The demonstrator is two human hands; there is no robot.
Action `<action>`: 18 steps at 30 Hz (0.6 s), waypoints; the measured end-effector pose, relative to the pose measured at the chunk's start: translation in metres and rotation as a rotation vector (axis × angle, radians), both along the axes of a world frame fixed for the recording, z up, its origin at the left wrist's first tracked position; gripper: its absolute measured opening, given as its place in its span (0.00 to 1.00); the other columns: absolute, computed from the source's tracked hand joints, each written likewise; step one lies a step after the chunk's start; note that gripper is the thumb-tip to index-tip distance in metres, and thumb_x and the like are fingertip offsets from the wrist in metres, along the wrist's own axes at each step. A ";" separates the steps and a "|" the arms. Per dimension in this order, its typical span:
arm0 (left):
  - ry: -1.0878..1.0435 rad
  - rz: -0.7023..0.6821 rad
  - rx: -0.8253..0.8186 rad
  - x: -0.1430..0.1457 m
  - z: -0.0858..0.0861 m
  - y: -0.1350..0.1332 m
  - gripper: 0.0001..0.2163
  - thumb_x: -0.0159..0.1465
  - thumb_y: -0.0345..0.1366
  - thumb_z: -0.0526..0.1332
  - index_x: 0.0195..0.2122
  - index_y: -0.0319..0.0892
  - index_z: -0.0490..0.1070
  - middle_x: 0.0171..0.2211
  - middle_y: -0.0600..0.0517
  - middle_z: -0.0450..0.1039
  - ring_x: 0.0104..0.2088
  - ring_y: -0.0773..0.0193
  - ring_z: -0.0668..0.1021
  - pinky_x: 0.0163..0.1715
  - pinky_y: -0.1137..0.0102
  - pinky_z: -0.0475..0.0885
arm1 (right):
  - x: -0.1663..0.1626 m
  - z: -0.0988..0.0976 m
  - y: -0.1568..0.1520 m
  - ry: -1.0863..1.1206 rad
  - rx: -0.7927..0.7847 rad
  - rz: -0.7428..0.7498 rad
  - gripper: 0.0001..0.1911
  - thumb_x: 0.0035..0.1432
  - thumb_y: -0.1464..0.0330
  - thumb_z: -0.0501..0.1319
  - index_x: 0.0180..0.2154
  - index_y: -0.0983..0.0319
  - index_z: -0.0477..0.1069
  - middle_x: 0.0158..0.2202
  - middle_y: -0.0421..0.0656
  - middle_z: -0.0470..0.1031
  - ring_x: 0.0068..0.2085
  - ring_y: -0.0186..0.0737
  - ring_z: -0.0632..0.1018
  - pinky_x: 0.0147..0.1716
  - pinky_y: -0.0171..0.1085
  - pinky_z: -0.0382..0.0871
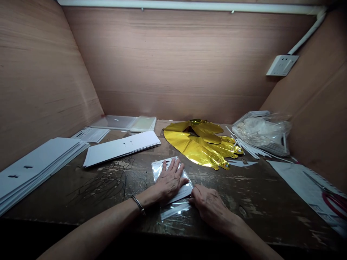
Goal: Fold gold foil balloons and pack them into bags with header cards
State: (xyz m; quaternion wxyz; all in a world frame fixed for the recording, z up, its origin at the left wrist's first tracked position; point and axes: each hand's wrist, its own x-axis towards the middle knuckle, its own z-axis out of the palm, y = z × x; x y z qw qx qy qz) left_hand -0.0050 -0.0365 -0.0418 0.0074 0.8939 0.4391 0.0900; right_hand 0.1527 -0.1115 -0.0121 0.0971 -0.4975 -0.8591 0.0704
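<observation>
The clear bag (175, 211), apparently with a white card (182, 194) inside, lies flat at the near middle of the counter (244, 187), clear strip toward the person. Left hand (171, 180) is spread flat over it; right hand (207, 202) is curled at its right edge, whether pinching the plastic I cannot tell. Advised: even, light palm pressure, card square to the bag's sides, edge worked gently, lest the thin plastic crease.

From the head, a close view faces forward and down at the hands (171, 181) (208, 203).
</observation>
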 end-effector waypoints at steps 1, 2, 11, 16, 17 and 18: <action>0.004 -0.002 0.004 -0.001 0.000 0.000 0.28 0.60 0.50 0.35 0.55 0.36 0.48 0.57 0.41 0.43 0.57 0.52 0.43 0.50 0.50 0.39 | 0.000 -0.001 -0.001 -0.027 0.011 0.000 0.06 0.52 0.75 0.50 0.27 0.63 0.63 0.28 0.44 0.68 0.28 0.39 0.68 0.24 0.35 0.54; 0.006 -0.003 0.006 -0.002 0.002 -0.001 0.28 0.60 0.50 0.34 0.55 0.36 0.48 0.57 0.41 0.43 0.57 0.53 0.42 0.51 0.50 0.39 | 0.001 -0.001 -0.002 -0.050 0.021 0.001 0.06 0.52 0.75 0.50 0.27 0.63 0.63 0.28 0.44 0.68 0.28 0.39 0.67 0.24 0.35 0.54; 0.013 -0.011 0.024 -0.001 0.002 -0.002 0.29 0.60 0.50 0.33 0.55 0.36 0.47 0.57 0.42 0.44 0.57 0.52 0.43 0.50 0.51 0.39 | -0.006 -0.001 -0.020 -0.016 0.172 -0.038 0.09 0.53 0.76 0.47 0.24 0.64 0.61 0.27 0.45 0.65 0.28 0.39 0.66 0.25 0.36 0.58; 0.005 -0.015 0.033 -0.001 0.002 -0.002 0.28 0.60 0.51 0.33 0.55 0.37 0.48 0.57 0.42 0.44 0.56 0.51 0.43 0.50 0.50 0.38 | 0.007 0.017 -0.054 0.302 -0.041 0.080 0.08 0.55 0.74 0.44 0.28 0.62 0.59 0.29 0.44 0.63 0.30 0.34 0.67 0.28 0.33 0.62; 0.000 -0.017 0.031 -0.001 0.002 -0.002 0.28 0.60 0.51 0.33 0.55 0.38 0.48 0.57 0.42 0.44 0.56 0.51 0.43 0.50 0.50 0.38 | 0.015 0.020 -0.063 0.332 -0.115 0.079 0.08 0.56 0.73 0.44 0.27 0.61 0.59 0.29 0.43 0.64 0.29 0.34 0.67 0.28 0.32 0.62; -0.007 -0.021 0.027 -0.001 0.002 -0.002 0.28 0.60 0.51 0.34 0.55 0.38 0.48 0.57 0.41 0.44 0.56 0.51 0.44 0.50 0.50 0.38 | 0.026 0.023 -0.073 0.353 -0.163 0.046 0.09 0.56 0.72 0.45 0.26 0.60 0.59 0.27 0.42 0.64 0.28 0.33 0.67 0.27 0.31 0.63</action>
